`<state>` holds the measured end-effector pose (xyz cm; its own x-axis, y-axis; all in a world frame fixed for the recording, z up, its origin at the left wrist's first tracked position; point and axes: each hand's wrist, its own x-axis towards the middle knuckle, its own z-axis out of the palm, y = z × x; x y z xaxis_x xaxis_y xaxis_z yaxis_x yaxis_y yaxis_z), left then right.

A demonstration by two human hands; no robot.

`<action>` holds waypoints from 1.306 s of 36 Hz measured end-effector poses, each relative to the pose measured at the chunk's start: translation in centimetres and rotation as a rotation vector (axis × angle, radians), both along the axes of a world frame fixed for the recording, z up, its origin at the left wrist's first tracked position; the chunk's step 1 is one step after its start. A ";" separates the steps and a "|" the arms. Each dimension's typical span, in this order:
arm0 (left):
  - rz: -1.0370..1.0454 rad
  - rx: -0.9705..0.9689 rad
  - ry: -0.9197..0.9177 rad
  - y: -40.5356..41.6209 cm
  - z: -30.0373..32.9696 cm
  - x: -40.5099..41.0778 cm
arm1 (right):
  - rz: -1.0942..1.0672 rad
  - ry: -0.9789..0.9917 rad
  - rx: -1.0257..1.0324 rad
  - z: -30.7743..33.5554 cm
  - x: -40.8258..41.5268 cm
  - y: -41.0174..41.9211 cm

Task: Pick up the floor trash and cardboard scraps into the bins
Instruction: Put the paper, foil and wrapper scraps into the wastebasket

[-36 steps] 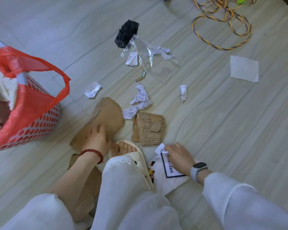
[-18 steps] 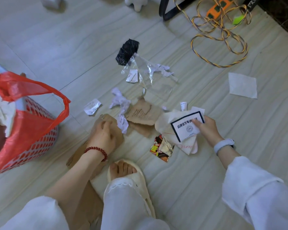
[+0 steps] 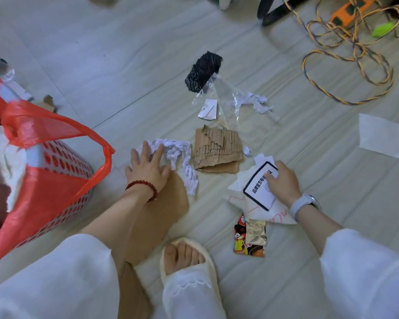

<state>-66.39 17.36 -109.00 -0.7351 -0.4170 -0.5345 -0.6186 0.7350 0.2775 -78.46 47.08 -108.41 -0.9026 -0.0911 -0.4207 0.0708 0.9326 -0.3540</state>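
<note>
The left hand [image 3: 148,171] has shifted, spread flat, onto crumpled paper [image 3: 171,149], while the right hand [image 3: 282,180] fingers keep pinching the printed card [image 3: 259,184], gathering scraps for binning.

One view only, head-worn, wide-angle. Looks forward and steeply down from above a crouched person at the floor [image 3: 101,65]. Close range: own knees and foot [image 3: 184,254] fill the bottom edge, both hands mid-frame. Bin [image 3: 62,166] cut off at left edge, cable [image 3: 346,65] at top right. Edges bend slightly.
</note>
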 end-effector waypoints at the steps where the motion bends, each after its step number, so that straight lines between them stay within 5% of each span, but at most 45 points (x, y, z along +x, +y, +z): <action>1: 0.023 0.019 -0.001 0.2 0.0 -0.1 | -0.027 -0.004 -0.013 0.0 0.2 0.0; 6: 0.014 0.006 0.074 1.7 0.4 -1.8 | -0.060 -0.022 -0.068 1.0 1.2 -0.5; 10: -0.190 -0.041 -0.017 2.2 -0.1 -2.8 | -0.056 -0.090 -0.184 2.0 2.3 -0.7; 14: -0.180 -0.062 -0.066 1.9 -0.9 -2.6 | -0.061 -0.201 -0.326 2.8 2.8 -0.8; 19: -0.180 -0.115 0.147 1.2 -0.6 -1.4 | -0.218 -0.119 -0.504 3.9 2.1 -0.7; 27: 0.109 0.079 0.441 0.3 0.2 -0.9 | -0.352 -0.096 -0.619 5.1 1.8 -0.5; 39: 0.056 0.056 0.766 2.7 13.8 -1.2 | -0.287 -0.260 -0.912 13.6 1.5 -4.9; 47: 0.134 -0.097 1.113 -4.7 23.8 1.9 | -0.276 -0.235 -1.177 20.7 3.4 -14.5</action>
